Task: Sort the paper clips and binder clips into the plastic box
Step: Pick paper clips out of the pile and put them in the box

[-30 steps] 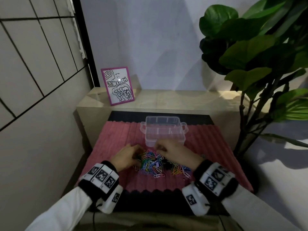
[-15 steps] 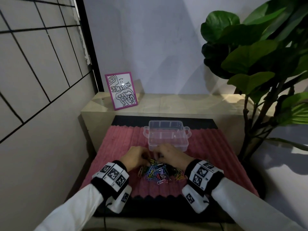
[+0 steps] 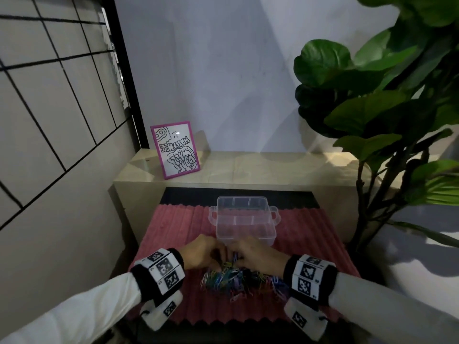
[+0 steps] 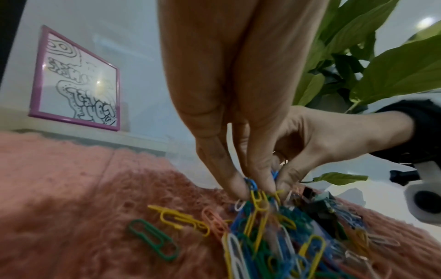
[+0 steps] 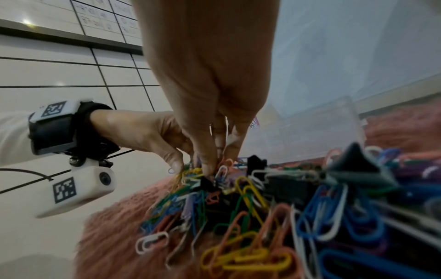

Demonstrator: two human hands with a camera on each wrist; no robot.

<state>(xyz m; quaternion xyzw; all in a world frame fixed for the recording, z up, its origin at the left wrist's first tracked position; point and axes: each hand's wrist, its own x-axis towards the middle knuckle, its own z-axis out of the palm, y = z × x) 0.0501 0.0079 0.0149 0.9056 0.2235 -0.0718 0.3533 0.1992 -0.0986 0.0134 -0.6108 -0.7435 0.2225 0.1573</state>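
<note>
A heap of coloured paper clips [image 3: 231, 278] mixed with black binder clips [image 3: 250, 273] lies on the pink ribbed mat [image 3: 173, 232]. Just behind it stands the clear plastic box [image 3: 244, 219], open and with dividers. My left hand [image 3: 221, 254] and right hand [image 3: 236, 255] meet at the heap's far edge. In the left wrist view my left hand [image 4: 253, 188] pinches a blue paper clip [image 4: 251, 184] with yellow ones tangled below it. In the right wrist view my right hand [image 5: 214, 168] pinches clips at the top of the heap, beside a binder clip [image 5: 288, 186].
A pink-framed drawing [image 3: 175, 150] leans on the beige ledge [image 3: 248, 165] behind the mat. A large-leaved plant [image 3: 385, 108] fills the right side. A tiled wall [image 3: 49, 120] runs close on the left. Loose green and yellow clips [image 4: 152, 237] lie left of the heap.
Both hands have drawn in from the sides of the heap to its far middle, fingertips now together and pinching clips. The head view has shifted a little.
</note>
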